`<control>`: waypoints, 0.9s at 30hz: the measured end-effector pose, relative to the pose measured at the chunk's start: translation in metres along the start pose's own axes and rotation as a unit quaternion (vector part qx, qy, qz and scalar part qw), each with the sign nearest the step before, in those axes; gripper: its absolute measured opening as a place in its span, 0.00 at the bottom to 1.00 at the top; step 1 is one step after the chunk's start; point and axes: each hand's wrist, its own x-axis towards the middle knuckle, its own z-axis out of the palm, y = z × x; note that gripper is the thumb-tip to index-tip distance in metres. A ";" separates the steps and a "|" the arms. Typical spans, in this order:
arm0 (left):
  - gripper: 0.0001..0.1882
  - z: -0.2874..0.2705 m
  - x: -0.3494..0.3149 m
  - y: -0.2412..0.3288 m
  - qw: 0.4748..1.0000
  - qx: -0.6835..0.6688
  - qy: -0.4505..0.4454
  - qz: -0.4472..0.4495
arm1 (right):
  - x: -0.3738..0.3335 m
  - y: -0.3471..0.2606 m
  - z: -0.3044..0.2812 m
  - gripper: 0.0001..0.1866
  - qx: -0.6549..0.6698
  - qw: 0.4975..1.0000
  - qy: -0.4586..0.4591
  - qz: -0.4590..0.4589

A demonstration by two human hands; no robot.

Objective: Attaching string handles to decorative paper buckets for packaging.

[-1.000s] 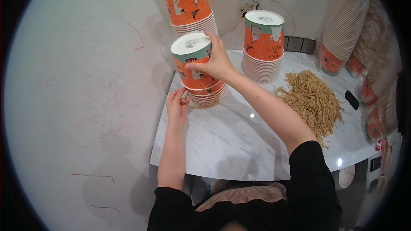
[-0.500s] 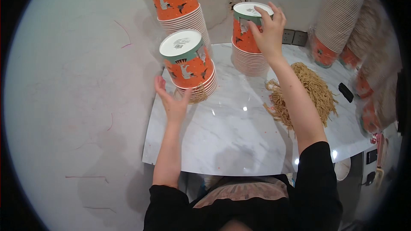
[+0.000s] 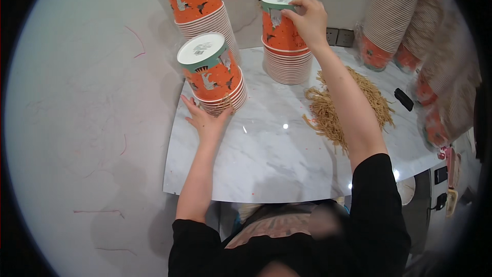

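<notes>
Upside-down orange and green paper tubs stand nested in stacks on the marble-patterned table. My right hand pinches the upper edge of the top paper tub in the middle stack, thumb on its side and fingers at its white base. My left hand lies at the foot of the near left stack, its thumb and fingers apart around the rims. A few tan strands hang by those rims near the thumb. Under my right forearm spreads a heap of tan, noodle-like strands, partly hidden.
Behind the near left stack rises a taller tub stack against the wall. Plastic-wrapped tub stacks lean at the right. A small black object lies beside the heap. Wall sockets sit behind the table.
My right hand has closed from spread fingers onto the edge of the middle stack's top tub. The left hand has come closer around the foot of its stack. The view has shifted slightly.
</notes>
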 end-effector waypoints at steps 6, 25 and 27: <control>0.79 -0.003 -0.004 0.009 0.999 -0.020 0.029 0.023 | 0.041 -0.040 -0.026 0.14 0.045 0.988 0.102 -0.104; 0.15 0.003 -0.100 0.052 0.896 -0.285 -0.059 0.336 | -0.178 -0.031 -0.167 0.09 0.187 0.962 -0.150 0.132; 0.15 0.001 -0.101 0.065 0.890 -0.275 -0.064 0.358 | -0.161 0.007 -0.181 0.09 0.082 0.975 -0.091 0.186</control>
